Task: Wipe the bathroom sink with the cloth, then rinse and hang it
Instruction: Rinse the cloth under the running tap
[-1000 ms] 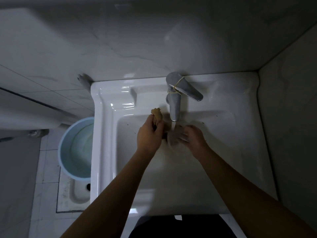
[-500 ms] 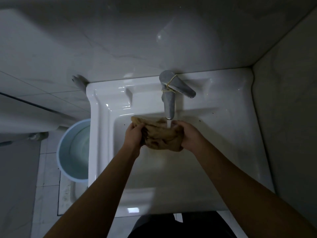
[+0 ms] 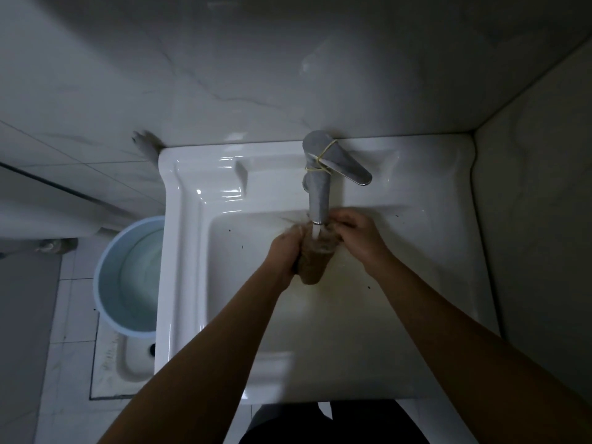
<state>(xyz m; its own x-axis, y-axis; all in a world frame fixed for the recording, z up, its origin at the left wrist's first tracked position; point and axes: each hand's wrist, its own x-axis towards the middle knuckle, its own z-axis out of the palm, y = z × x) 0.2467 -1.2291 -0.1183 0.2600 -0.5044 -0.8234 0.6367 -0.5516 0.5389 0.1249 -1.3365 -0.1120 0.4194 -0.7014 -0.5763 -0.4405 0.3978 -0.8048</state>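
Left hand [image 3: 285,254] grips the bunched cloth [image 3: 315,265] under the running faucet [image 3: 317,193], above the sink [image 3: 182,267] basin. Right hand [image 3: 358,238] pinches its top edge. Risks: stream splashing off the wad past the rim; soaked cloth slipping loose; inner folds left unrinsed.

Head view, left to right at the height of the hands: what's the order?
Blue bucket → sink's left rim → left hand → cloth → right hand → side wall. Faucet omitted: it overlaps the cloth.
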